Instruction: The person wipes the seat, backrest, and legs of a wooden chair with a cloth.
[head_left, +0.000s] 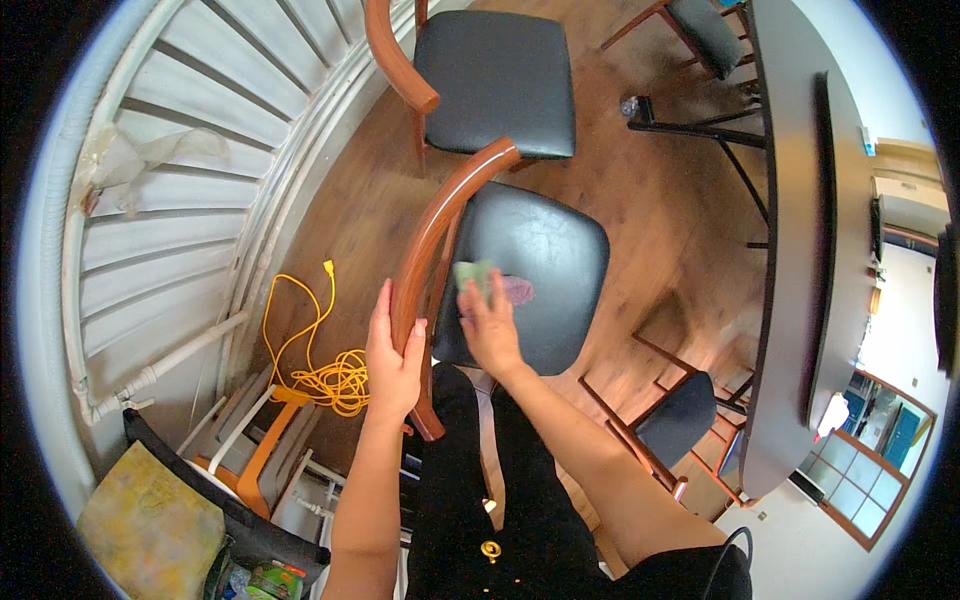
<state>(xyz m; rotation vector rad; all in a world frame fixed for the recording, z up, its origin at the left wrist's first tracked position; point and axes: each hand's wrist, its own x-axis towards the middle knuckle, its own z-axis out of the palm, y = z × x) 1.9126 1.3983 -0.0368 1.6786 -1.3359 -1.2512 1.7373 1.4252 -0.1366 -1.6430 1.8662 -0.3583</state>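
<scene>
A chair with a curved brown wooden backrest rail (442, 210) and a black padded seat (555, 247) stands right before me. My left hand (396, 360) grips the lower part of the rail, thumb on one side and fingers on the other. Over the near left part of the seat, my right hand (489, 322) holds a green cloth (472, 273) at its fingertips; the hand looks slightly blurred. A pinkish-purple cloth (517, 289) shows beside those fingers, against the seat. Whether the two cloths are joined, I cannot tell.
Another black-seated chair (495, 82) stands just beyond. A coiled yellow extension cord (330, 382) lies on the wooden floor at left, near a white radiator (180, 195). A long dark table (787, 247) runs along the right, with a chair (679, 416) beside it. Folded items lean at lower left.
</scene>
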